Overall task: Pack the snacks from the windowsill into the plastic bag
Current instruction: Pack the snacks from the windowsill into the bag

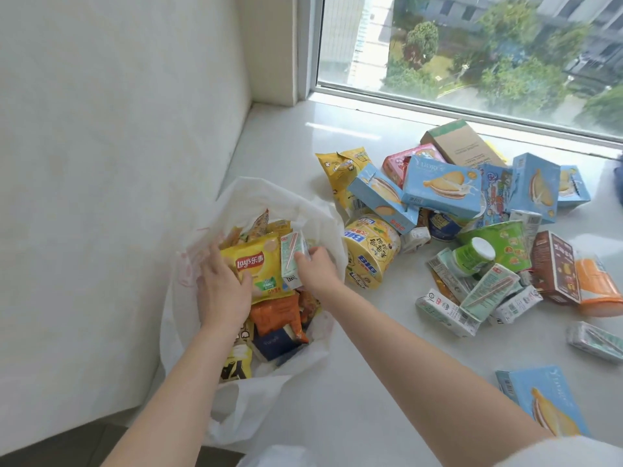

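Note:
A white plastic bag (269,197) lies open on the windowsill (371,365) against the left wall, holding several snack packs. On top of them lies a yellow Lay's chip bag (258,264). My left hand (224,288) rests on the chip bag's left side, fingers spread, thumb on its front. My right hand (317,267) grips a small green drink carton (292,261) with a straw on its side, held upright inside the bag's mouth, next to the chip bag.
A pile of snacks sits to the right: blue biscuit boxes (441,187), a yellow noodle cup (371,251), green cartons (485,291), a brown box (556,271). Another blue box (542,402) lies near my right arm. The window frame (438,99) runs behind.

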